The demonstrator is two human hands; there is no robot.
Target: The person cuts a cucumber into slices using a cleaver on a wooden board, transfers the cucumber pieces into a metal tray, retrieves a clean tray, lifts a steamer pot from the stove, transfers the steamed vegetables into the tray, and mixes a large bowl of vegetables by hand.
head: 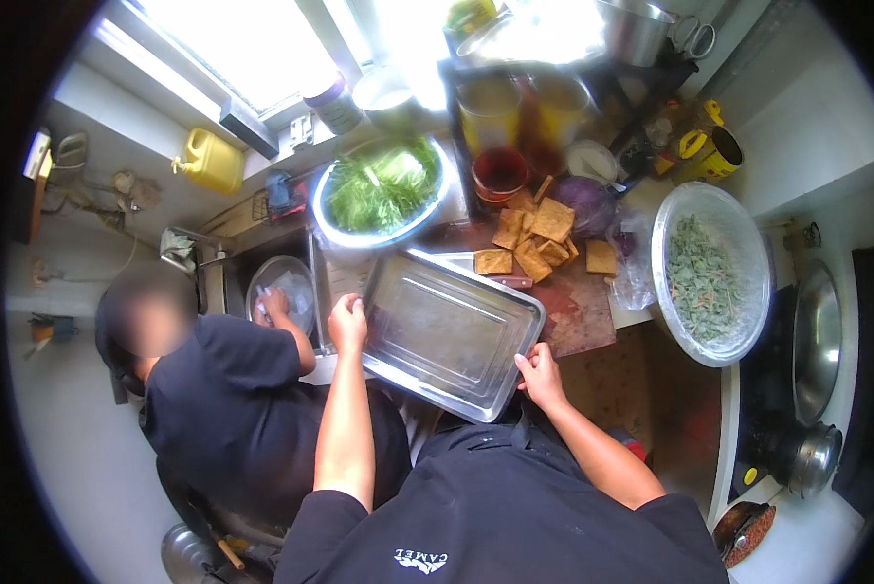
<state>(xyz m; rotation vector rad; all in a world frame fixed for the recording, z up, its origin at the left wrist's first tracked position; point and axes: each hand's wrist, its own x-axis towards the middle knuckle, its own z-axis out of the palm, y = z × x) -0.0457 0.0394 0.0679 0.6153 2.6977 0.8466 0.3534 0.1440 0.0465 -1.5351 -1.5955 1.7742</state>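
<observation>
A rectangular metal tray [451,328] with a raised rim is tilted in front of my body, and its shallow inside holds nothing. My left hand [347,323] grips its left edge. At the near right corner, the fingers and thumb of my right hand [541,376] are closed on the rim. Just past the tray, a loose pile of browned tofu slabs [532,232] rests on a reddish cutting board [579,317]. A knife [514,282] lies there too, its blade partly hidden by the tray.
At my left, a co-worker [232,394] reaches into a bowl [282,281] in the sink. A basin of leafy greens [382,190] stands behind the tray. Purple cabbage [587,206] sits behind the tofu. A large plastic-covered bowl of leaves [707,281] is at right.
</observation>
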